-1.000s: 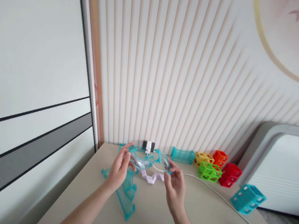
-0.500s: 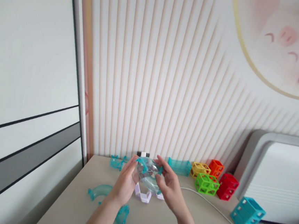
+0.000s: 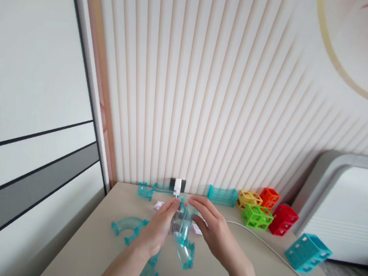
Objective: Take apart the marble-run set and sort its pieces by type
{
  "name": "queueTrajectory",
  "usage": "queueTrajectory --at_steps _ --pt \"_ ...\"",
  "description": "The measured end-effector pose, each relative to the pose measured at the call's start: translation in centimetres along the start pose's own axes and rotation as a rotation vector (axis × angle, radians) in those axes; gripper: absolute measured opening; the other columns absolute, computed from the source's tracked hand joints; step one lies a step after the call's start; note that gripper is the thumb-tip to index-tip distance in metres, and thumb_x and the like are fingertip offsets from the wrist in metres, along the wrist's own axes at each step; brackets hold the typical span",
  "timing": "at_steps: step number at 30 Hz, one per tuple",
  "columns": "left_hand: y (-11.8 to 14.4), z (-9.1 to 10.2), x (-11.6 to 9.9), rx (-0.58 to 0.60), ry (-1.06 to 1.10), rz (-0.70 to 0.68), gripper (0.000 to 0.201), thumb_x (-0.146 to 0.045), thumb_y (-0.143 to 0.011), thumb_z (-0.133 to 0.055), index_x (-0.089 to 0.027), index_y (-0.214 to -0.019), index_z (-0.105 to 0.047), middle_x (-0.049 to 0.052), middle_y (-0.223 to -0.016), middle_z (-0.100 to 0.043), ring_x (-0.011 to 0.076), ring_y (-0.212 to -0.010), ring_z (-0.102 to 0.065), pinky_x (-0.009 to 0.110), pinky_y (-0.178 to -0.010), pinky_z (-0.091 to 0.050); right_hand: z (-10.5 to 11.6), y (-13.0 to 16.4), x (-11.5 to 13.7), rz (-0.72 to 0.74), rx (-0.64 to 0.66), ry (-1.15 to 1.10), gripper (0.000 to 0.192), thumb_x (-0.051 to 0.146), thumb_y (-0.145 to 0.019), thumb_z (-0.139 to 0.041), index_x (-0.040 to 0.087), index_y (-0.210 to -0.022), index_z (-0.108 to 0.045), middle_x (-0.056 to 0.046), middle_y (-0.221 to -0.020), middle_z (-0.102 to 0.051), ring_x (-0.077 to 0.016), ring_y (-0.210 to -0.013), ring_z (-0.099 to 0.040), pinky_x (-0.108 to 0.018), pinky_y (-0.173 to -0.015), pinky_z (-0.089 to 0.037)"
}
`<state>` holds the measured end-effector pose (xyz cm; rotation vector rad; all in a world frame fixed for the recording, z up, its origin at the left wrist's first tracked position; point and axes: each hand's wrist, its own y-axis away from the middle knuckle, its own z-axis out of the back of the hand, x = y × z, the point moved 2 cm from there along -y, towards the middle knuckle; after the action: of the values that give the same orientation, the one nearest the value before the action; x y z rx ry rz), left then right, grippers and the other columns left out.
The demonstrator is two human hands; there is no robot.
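A clear teal curved track piece [image 3: 183,234] is held above the table [image 3: 97,250] between 2 hands: the left hand [image 3: 158,228] is closed on its left side, the right hand [image 3: 216,233] on its right side. Since only fingertips seem to be used on smooth plastic, the piece could probably slip and fall on the curved tracks [image 3: 129,227] lying below, or the white cable [image 3: 258,243] could be caught.

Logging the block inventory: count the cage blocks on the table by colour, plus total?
Yellow block: 1
Orange block: 1
Green block: 1
Red block: 1
Teal blocks: 2
Total: 6
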<state>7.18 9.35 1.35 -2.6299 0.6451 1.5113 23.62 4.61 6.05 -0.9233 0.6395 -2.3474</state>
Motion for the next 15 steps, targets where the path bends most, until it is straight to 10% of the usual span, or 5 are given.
queueTrajectory --at_steps 15 --pt "1.7 -1.3 -2.1 0.237 0.018 0.037 0.041 -0.047 -0.084 -0.08 -0.022 -0.112 -0.064 0.003 -0.093 -0.073 0.0157 -0.083 -0.071 0.027 -0.074 -0.056 0.3 -0.2 0.2 0.238 0.068 0.13 0.054 0.017 -0.105 -0.049 0.035 -0.155 -0.041 -0.007 -0.141 -0.066 -0.0256 -0.138 -0.053 -0.051 -0.112 -0.047"
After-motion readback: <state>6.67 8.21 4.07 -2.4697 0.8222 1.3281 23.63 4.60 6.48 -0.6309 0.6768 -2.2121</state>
